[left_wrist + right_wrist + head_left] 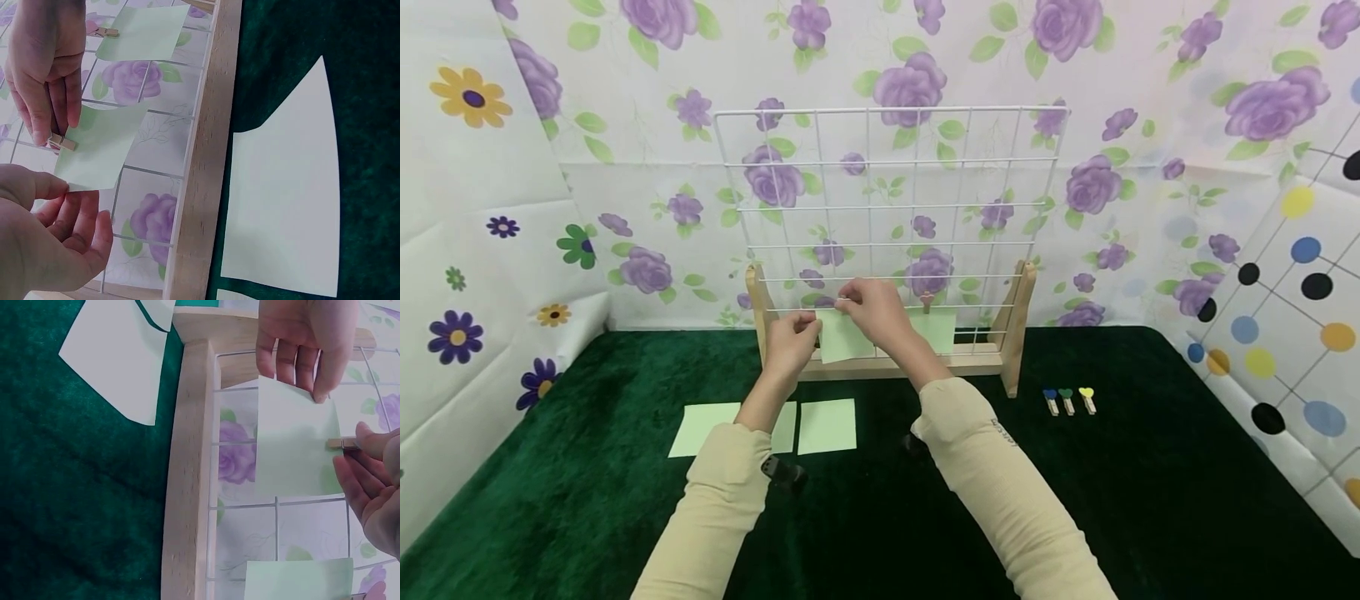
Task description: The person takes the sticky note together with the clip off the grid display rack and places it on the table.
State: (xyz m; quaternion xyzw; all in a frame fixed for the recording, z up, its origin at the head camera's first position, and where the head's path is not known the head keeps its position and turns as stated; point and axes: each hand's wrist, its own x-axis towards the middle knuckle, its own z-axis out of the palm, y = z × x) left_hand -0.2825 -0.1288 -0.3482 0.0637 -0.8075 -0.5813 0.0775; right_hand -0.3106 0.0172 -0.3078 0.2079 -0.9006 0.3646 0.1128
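My left hand (790, 346) pinches the left corner of a pale green paper sheet (846, 340) between thumb and finger. The sheet lies against the lower part of a white wire grid (887, 109). At the sheet's top edge, my right hand (880, 312) pinches a small wooden clothespin (335, 443), whose tip overlaps the paper. To the right, a second pale green sheet (936, 332) hangs on the grid from a clothespin with a pink heart (927, 302). My right hand covers part of the first sheet in the head view.
Wooden feet (1018, 333) and a crossbar hold the grid upright. On the dark green cloth lie more pale green sheets, one (827, 427) beside another (706, 423) under my left forearm. Blue (1052, 402), green (1067, 402) and yellow heart clothespins (1087, 401) lie at the right.
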